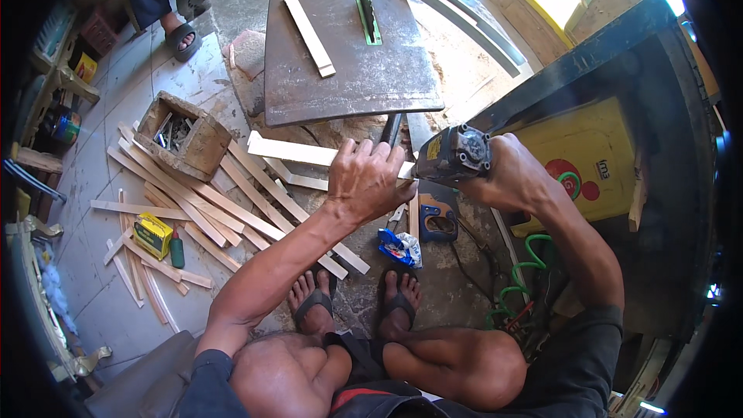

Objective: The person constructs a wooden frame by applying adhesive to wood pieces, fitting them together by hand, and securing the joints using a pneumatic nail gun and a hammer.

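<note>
My left hand [364, 179] is closed around a pale wooden strip [288, 149], which reaches out to the left in front of the dark table. In my right hand [512, 174] is a black nail gun [458, 153], its nose at the strip's right end beside my left fingers. My palm hides most of its handle. Just below the held strip, another pale piece of wood [306, 180] shows; whether the two are joined, I cannot tell. A green coiled air hose [512, 290] lies by my right forearm.
A table saw [286, 97] with a blade slot [368, 15] bears one strip [309, 39]. Left are loose strips [170, 190], a wooden box of small hardware [203, 147], a yellow box [152, 234] and a green bottle [177, 249]. A jigsaw-like blue tool [439, 220] lies ahead. Another person's feet [184, 40] are far left.
</note>
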### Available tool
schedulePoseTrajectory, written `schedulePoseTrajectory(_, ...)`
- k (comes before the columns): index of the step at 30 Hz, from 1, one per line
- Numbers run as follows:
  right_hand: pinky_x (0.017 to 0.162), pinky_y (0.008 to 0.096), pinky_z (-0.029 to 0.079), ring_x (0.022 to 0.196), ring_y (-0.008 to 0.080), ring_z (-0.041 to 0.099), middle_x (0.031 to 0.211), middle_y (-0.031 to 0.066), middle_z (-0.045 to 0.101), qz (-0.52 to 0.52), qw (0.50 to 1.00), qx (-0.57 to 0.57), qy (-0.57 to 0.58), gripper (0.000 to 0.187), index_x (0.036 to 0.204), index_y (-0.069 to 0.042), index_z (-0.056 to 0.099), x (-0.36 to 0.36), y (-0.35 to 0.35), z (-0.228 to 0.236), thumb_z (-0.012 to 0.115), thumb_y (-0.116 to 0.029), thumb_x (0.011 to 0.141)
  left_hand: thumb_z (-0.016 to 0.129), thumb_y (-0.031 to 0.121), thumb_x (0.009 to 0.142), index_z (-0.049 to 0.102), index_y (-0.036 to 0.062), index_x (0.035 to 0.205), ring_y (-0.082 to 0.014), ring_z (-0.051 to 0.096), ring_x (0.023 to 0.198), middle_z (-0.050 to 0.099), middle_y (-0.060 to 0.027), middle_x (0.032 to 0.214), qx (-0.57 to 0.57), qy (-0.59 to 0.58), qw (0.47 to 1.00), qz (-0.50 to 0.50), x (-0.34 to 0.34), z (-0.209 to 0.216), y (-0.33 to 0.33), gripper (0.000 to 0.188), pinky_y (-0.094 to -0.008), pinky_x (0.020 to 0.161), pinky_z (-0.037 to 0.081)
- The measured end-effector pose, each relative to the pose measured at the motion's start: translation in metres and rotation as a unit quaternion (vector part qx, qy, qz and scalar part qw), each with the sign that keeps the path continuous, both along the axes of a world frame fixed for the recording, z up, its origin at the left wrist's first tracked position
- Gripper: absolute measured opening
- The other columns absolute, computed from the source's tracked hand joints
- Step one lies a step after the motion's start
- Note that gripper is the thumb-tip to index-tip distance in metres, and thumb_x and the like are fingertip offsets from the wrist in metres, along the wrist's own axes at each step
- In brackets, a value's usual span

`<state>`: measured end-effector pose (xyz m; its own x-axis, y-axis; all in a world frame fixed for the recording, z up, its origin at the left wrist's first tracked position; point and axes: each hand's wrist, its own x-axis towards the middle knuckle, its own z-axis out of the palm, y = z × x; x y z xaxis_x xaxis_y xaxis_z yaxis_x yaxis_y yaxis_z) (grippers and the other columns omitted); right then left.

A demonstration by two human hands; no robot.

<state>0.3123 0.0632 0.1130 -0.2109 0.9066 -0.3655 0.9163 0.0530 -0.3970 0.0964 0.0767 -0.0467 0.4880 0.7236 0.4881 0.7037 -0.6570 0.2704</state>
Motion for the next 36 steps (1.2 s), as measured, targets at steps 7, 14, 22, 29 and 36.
schedulePoseTrajectory(7, 0.068, 0.0485, 0.056, 0.064, 0.0426, 0.07, 0.069, 0.0285, 0.066, 0.006, 1.0, 0.006, -0.007, 0.037, 0.078, 0.008, 0.071, -0.001, 0.0, 0.001, 0.075, -0.029, 0.079, 0.082, 0.053, 0.076, 0.062, 0.013, 0.079, -0.0217, 0.064, 0.071, 0.063, -0.0038, 0.073, 0.007, -0.015, 1.0, 0.002, 0.0, 0.0, 0.0, 0.045, -0.0391, 0.068, 0.046)
schedulePoseTrajectory(14, 0.068, 0.0496, 0.055, 0.066, 0.0442, 0.069, 0.069, 0.029, 0.066, -0.001, 1.0, 0.008, -0.012, 0.038, 0.077, 0.008, 0.071, 0.0, -0.003, 0.002, 0.075, -0.03, 0.079, 0.082, 0.052, 0.074, 0.061, 0.0137, 0.077, -0.0209, 0.063, 0.069, 0.061, -0.003, 0.071, 0.009, -0.008, 1.0, 0.001, 0.002, -0.001, 0.001, 0.044, -0.0383, 0.067, 0.045)
schedulePoseTrajectory(22, 0.067, 0.0491, 0.056, 0.065, 0.0425, 0.07, 0.068, 0.0282, 0.066, 0.0, 1.0, 0.013, 0.004, 0.038, 0.078, 0.007, 0.072, 0.003, -0.004, -0.003, 0.075, -0.03, 0.079, 0.083, 0.053, 0.074, 0.061, 0.0139, 0.077, -0.0208, 0.063, 0.069, 0.062, -0.0029, 0.071, 0.005, -0.005, 1.0, -0.002, 0.002, -0.001, 0.001, 0.045, -0.0384, 0.067, 0.045)
schedulePoseTrajectory(29, 0.064, 0.0462, 0.056, 0.057, 0.0343, 0.069, 0.065, 0.0231, 0.068, 0.015, 1.0, 0.013, 0.018, 0.03, 0.079, 0.005, 0.073, 0.011, -0.011, -0.008, 0.075, -0.024, 0.08, 0.08, 0.059, 0.077, 0.062, 0.013, 0.079, -0.0219, 0.063, 0.07, 0.062, -0.0041, 0.073, -0.002, 0.005, 1.0, -0.003, 0.002, 0.0, 0.0, 0.049, -0.0394, 0.069, 0.045)
schedulePoseTrajectory(36, 0.075, 0.0454, 0.059, 0.079, 0.0335, 0.077, 0.082, 0.0291, 0.072, -0.178, 0.959, 0.117, 0.186, 0.03, 0.096, 0.005, 0.074, 0.047, -0.113, -0.07, 0.075, -0.022, 0.083, 0.073, 0.062, 0.085, 0.065, 0.0108, 0.087, -0.0237, 0.063, 0.08, 0.063, -0.007, 0.08, -0.004, 0.027, 0.999, -0.029, 0.006, 0.001, 0.005, 0.052, -0.0416, 0.076, 0.045)
